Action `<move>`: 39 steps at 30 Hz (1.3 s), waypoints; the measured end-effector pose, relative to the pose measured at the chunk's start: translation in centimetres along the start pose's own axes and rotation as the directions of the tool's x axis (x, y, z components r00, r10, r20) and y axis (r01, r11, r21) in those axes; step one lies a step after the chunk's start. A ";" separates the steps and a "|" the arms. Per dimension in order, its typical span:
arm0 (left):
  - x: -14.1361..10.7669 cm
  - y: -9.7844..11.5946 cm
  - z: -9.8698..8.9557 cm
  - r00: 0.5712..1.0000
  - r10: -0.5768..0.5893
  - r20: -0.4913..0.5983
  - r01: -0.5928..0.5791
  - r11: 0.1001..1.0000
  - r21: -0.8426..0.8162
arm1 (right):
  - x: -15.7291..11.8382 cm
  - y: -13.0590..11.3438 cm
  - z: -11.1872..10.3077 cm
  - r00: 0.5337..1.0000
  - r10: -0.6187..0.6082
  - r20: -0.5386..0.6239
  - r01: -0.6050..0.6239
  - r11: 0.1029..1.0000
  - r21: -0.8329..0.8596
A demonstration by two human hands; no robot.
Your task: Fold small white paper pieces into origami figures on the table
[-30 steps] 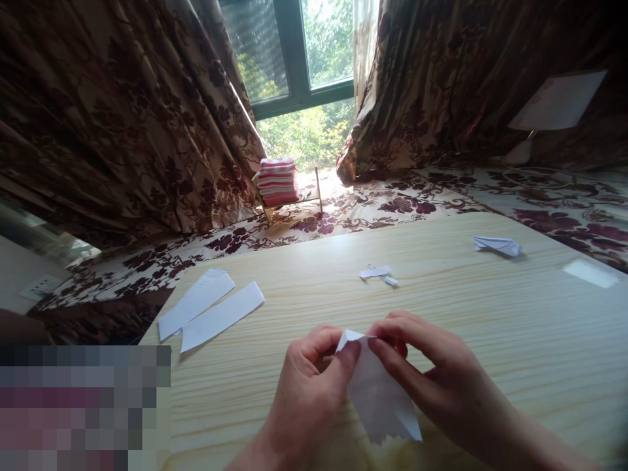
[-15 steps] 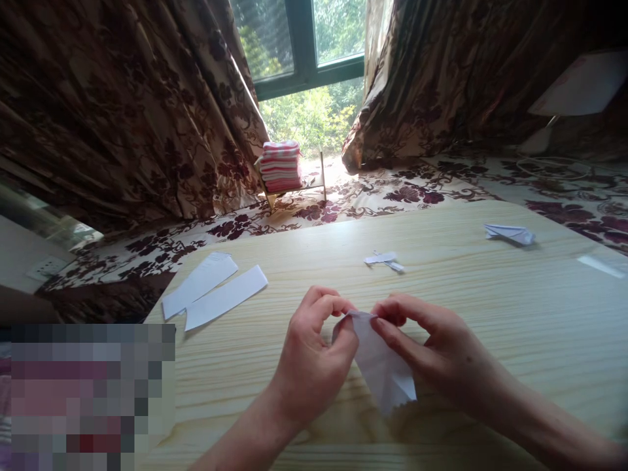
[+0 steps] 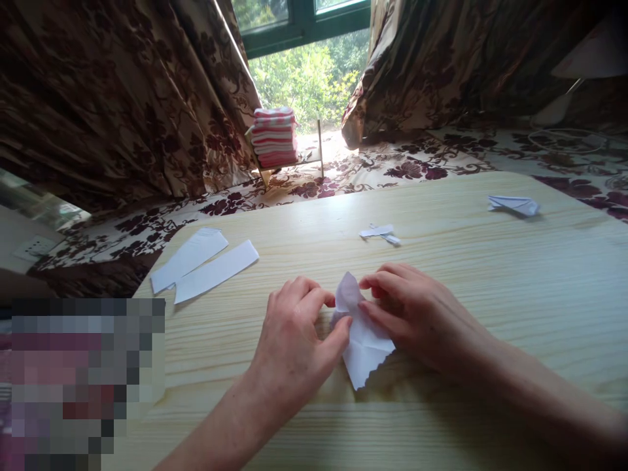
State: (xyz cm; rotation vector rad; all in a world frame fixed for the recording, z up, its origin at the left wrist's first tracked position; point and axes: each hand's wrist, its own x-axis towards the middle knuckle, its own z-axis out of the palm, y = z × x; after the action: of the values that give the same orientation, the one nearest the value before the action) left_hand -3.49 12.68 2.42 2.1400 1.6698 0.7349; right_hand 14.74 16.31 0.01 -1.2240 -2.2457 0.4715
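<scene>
A creased white paper piece (image 3: 366,347) with a ragged lower edge lies between my hands, low over the wooden table (image 3: 275,432). My left hand (image 3: 299,327) is at its left side, the thumb on the paper and the index finger close to its edge. From the right, my right hand (image 3: 412,307) pinches the paper's upper part between thumb and curled fingers. The paper's top end opens into a rounded flap between the fingertips.
Two white paper strips (image 3: 216,271) lie at the table's left. Small scraps (image 3: 380,233) sit beyond my hands, and a folded paper (image 3: 515,205) at the far right. Behind the table, a small rack holds folded red-and-white cloths (image 3: 275,137). A lamp (image 3: 593,55) stands back right.
The paper has been turned and spread, its top flap now showing. My left fingers have loosened from their tight pinch. The whole view has tilted downward slightly.
</scene>
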 end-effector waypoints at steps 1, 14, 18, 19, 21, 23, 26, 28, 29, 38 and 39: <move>-0.1 0.0 0.1 1.000 0.017 0.001 -0.017 1.000 0.001 | 0.0 0.0 0.0 1.000 0.000 0.009 0.000 1.000 0.004; -0.6 -0.6 0.9 0.981 0.193 0.008 -0.192 0.967 0.166 | 0.1 -0.2 0.1 0.998 -0.044 0.044 0.044 0.999 0.016; -0.9 -0.7 0.5 0.971 0.235 0.051 -0.240 0.947 0.214 | 0.1 -0.3 0.0 0.997 -0.043 0.067 0.043 0.999 0.012; -1.0 -0.7 0.4 0.968 0.245 0.061 -0.252 0.942 0.222 | 0.1 -0.3 0.1 0.996 -0.050 0.068 0.050 0.999 0.011; -1.1 -0.8 0.2 0.963 0.260 0.077 -0.271 0.934 0.234 | 0.1 -0.3 0.1 0.996 -0.072 0.056 0.072 0.997 -0.003; -1.3 -0.9 0.0 0.960 0.268 0.088 -0.281 0.930 0.239 | 0.0 -0.3 0.2 0.995 -0.094 0.035 0.095 0.995 -0.028; -1.6 -0.7 -0.2 0.958 0.273 0.084 -0.285 0.930 0.231 | -0.2 -0.4 0.3 0.994 -0.106 0.017 0.106 0.993 -0.054; -1.8 -0.5 -0.4 0.958 0.270 0.095 -0.285 0.931 0.228 | -0.3 -0.5 0.2 0.995 -0.094 0.017 0.095 0.994 -0.061; -1.9 -0.4 -0.5 0.958 0.265 0.110 -0.284 0.929 0.236 | -0.3 -0.5 0.2 0.996 -0.083 0.021 0.084 0.995 -0.062; -2.6 -0.1 -1.4 0.935 0.353 0.044 -0.349 0.888 0.299 | -0.4 -0.6 -0.1 0.997 -0.070 0.036 0.071 0.997 -0.025; -2.8 0.2 -1.5 0.925 0.381 0.005 -0.364 0.881 0.303 | -0.4 -0.6 -0.1 0.997 -0.066 0.041 0.068 0.997 -0.027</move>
State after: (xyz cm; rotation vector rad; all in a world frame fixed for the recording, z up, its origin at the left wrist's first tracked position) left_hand -4.77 9.85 3.22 2.7299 1.4857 0.6789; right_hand 14.57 15.65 0.31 -1.1589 -2.3265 0.4432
